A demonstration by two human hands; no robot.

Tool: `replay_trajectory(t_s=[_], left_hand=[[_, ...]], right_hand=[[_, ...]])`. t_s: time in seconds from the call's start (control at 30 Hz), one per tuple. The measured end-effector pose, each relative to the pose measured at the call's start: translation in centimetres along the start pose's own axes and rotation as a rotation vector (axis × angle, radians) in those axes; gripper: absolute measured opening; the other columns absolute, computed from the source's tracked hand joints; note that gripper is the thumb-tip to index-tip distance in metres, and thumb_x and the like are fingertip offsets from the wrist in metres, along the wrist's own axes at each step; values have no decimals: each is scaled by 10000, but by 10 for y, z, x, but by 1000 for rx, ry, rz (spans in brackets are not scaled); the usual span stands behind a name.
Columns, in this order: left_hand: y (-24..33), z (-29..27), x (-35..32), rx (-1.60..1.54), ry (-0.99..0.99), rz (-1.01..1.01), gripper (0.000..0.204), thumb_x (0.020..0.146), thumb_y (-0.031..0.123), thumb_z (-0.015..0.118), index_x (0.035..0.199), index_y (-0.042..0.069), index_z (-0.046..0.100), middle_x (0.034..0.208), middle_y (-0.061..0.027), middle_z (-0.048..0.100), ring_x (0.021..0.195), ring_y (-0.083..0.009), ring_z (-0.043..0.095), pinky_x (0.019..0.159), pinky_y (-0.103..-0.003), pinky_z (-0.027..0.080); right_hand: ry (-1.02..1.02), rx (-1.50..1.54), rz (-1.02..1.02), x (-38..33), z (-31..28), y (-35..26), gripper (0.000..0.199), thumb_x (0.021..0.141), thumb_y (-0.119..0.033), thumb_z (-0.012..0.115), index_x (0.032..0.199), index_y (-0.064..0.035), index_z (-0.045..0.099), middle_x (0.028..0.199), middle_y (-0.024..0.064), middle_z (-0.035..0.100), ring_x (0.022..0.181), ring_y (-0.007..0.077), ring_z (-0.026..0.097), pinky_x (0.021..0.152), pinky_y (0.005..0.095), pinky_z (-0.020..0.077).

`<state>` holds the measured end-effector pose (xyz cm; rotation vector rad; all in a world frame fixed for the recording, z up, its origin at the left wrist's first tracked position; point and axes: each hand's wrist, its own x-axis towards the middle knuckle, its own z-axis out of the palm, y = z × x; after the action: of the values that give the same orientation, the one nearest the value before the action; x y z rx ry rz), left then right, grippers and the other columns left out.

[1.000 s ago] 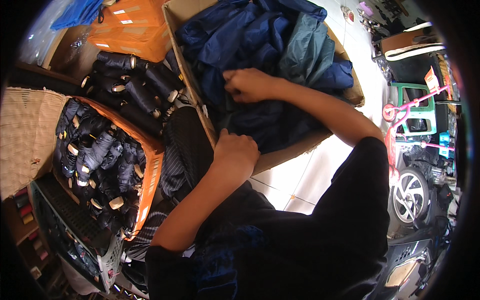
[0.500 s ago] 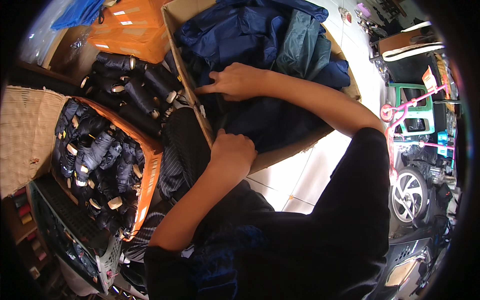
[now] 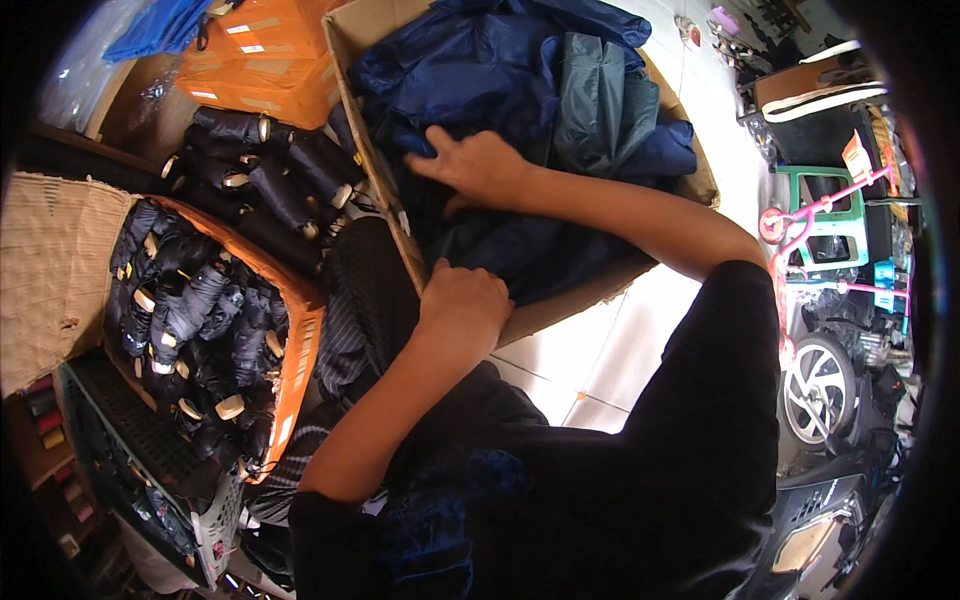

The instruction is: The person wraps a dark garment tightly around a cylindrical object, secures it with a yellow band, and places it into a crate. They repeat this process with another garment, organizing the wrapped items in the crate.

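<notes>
An open cardboard box stands in front of me, filled with folded dark navy cloth and a grey-green cloth bundle. My right hand is inside it, near the left wall, over very dark fabric. Its fingers are spread, and I see nothing held in them. At the box's near left corner, my left hand is closed, thumb upward. Whatever it grips, box edge or dark fabric, is hidden beneath the fingers.
Left of me, an orange-edged carton holds many black rolled bundles with pale ends. More black bundles lie behind it, beside orange taped packages. A dark plastic crate sits lower left. At right are a green stool, pink scooter and motorbike wheel.
My right hand has drawn slightly right from the box's left wall, and its fingers have spread from a pointing shape. The grey-green bundle has shifted a little. My left hand has stayed put.
</notes>
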<state>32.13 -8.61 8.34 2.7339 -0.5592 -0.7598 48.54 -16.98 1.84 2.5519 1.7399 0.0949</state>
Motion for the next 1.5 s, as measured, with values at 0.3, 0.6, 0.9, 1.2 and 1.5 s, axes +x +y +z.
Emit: replay_trajectory(t_s=[0.3, 0.6, 0.9, 1.2, 1.5], left_hand=[[-2, 3, -4, -9, 84, 9, 357, 925, 360, 575, 854, 32, 696, 784, -158, 700, 823, -307, 690, 902, -441, 476], [-3, 8, -4, -1, 154, 48, 359, 926, 361, 575, 829, 34, 686, 766, -148, 697, 786, -307, 687, 869, -431, 480], [-1, 4, -2, -15, 117, 28, 359, 926, 358, 571, 827, 35, 692, 759, -154, 698, 782, -306, 689, 854, -427, 477], [0, -1, -1, -23, 48, 21, 356, 930, 338, 564, 808, 41, 715, 789, -140, 701, 844, -302, 685, 921, -441, 467], [1, 2, 0, 52, 72, 55, 355, 929, 335, 563, 844, 44, 748, 906, -124, 709, 987, -284, 644, 925, -422, 456]], right_hand=[[484, 399, -132, 18, -27, 48, 241, 676, -73, 746, 899, -67, 655, 1271, 122, 535, 804, 356, 664, 691, 420, 541], [19, 279, -52, 10, -86, 4, 380, 728, -166, 688, 1100, -153, 612, 715, 183, 652, 738, 388, 663, 666, 512, 519], [-330, 835, -189, 13, 22, -13, 374, 807, -292, 693, 1115, -80, 697, 856, 193, 696, 822, 360, 679, 742, 468, 521], [28, -14, 342, 17, -95, 60, 255, 761, -216, 734, 988, -101, 720, 969, 121, 694, 954, 314, 664, 776, 413, 547], [-183, 280, -269, 10, -49, 9, 306, 700, -88, 752, 987, -65, 648, 1013, 74, 672, 955, 312, 659, 773, 425, 540]])
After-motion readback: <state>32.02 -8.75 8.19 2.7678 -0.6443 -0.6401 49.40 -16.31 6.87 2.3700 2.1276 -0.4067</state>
